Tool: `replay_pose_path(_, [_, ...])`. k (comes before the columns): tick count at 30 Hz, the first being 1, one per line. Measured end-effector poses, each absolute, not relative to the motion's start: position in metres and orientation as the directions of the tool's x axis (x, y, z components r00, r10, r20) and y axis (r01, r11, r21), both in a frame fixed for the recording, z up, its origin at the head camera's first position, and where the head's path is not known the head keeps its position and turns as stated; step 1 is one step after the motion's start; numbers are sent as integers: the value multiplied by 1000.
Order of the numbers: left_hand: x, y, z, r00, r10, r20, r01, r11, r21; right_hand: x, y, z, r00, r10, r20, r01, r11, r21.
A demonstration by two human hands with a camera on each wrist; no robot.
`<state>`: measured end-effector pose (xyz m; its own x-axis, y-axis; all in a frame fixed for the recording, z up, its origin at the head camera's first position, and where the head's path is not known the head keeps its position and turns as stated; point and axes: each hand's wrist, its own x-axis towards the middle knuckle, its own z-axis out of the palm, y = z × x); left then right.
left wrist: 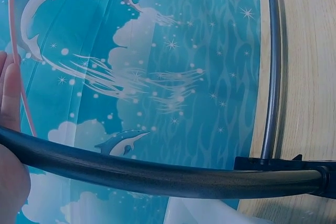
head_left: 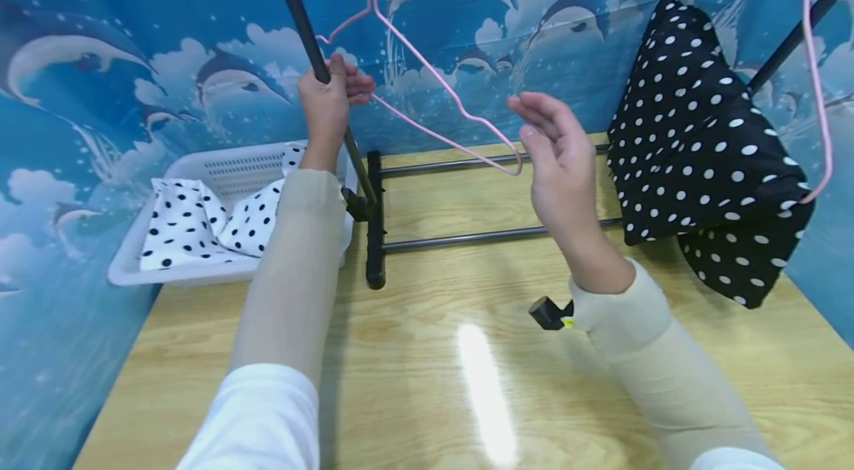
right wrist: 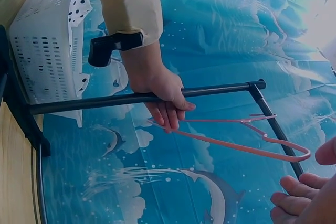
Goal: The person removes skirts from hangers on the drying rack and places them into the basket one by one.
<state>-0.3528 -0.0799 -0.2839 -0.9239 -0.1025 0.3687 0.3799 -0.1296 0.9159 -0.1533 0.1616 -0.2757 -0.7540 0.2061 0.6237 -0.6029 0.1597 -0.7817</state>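
Note:
A pink clothes hanger (head_left: 440, 81) hangs tilted in the middle of the head view, its top beyond the frame. My left hand (head_left: 333, 96) is at the upright black pole (head_left: 293, 7), with its fingers extended past the pole to the hanger's left end. In the right wrist view, those fingers (right wrist: 169, 116) hang down beside the hanger wire; whether they pinch it is not clear. My right hand (head_left: 563, 166) is raised near the hanger's right end, fingers loosely bent, holding nothing. The hanger's end (right wrist: 302, 156) stands slightly apart from that hand.
At the left, a white plastic basket (head_left: 127, 262) holds white cloth with black dots (head_left: 180, 222). A black cloth item with white dots (head_left: 707, 136) hangs at the right by another pink hanger (head_left: 810, 32). Rack bars (head_left: 467, 237) run low across the wooden surface (head_left: 414, 381).

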Motion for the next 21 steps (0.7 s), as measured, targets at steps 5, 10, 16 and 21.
replay_pose_path(5, [-352, -82, -285, -923, -108, 370, 383, -141, 913, -152, 165, -275, -756, 200, 624, -598, 179, -782])
replay_pose_path(10, [-338, -80, -276, -928, -105, 357, 368, -112, 923, -151, 168, -274, -759, 198, 620, -587, 203, -784])
replay_pose_path(16, [-329, -77, -271, -932, -88, 351, 358, -90, 929, -149, 172, -273, -748, 196, 634, -593, 232, -771])
replay_pose_path(21, [-328, -76, -271, -932, -84, 354, 360, -85, 929, -146, 177, -271, -735, 193, 650, -594, 280, -755])
